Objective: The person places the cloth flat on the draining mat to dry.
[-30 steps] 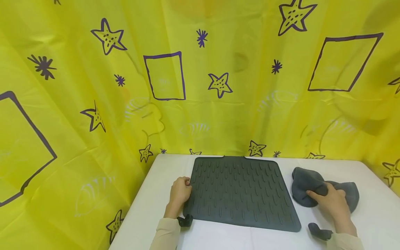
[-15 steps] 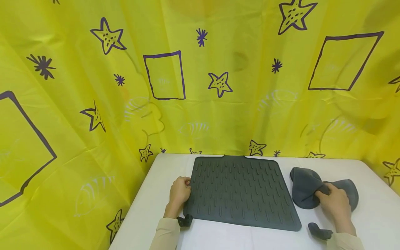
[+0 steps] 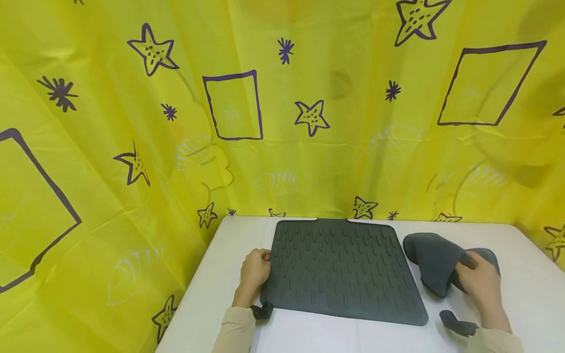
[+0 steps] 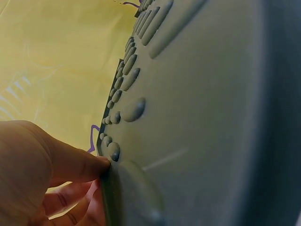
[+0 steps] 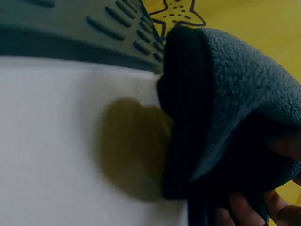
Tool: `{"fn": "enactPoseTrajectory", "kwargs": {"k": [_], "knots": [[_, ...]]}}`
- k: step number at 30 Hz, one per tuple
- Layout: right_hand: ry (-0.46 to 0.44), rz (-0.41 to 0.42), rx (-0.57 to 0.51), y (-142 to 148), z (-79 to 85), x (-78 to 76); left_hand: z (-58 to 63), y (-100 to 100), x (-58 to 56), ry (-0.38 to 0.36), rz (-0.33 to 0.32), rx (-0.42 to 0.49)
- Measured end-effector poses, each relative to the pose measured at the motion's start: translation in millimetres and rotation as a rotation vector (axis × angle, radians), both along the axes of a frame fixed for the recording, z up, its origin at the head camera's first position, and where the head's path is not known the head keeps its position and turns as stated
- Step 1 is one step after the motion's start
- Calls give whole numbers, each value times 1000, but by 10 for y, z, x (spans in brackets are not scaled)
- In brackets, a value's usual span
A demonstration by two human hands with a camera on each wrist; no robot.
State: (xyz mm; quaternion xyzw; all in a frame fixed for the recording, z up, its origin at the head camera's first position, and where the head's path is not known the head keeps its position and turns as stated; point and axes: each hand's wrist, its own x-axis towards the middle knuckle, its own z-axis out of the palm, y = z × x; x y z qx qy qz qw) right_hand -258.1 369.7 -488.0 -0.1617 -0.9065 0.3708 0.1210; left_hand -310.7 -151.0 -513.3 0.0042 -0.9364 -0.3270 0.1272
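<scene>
"So, head view: where's the cloth [image 3: 434, 257]?"

"Above the bench [image 3: 318, 338], seemingly part-lifted, just beside the right edge of the mat [image 3: 342, 270], whose long axis runs sideways. The right hand [image 3: 481, 280] is nearer; the left hand [image 3: 255, 268] is at the opposite edge."

"Left wrist view?"

"Thumb [image 4: 87, 162] and fingers [image 4: 63, 200] nearly closed, pinching the mat's rim."

"Right wrist?"

"Fingers curled round the cloth, its folded bulk reaching towards the mat. Whether they touch, I can't tell."
</scene>
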Motion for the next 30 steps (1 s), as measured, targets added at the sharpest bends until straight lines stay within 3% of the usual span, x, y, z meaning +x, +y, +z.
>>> {"fn": "enactPoseTrajectory", "kwargs": {"k": [7,16,30], "knots": [[-12,-10,-91,-120,252,7,1,12,-5,-11,9,2],[89,39,-111,-323,507,66,15,9,2,-18,14,-11],[251,123,-10,-708,782,175,4,21,8,-2,13,-16]]}}
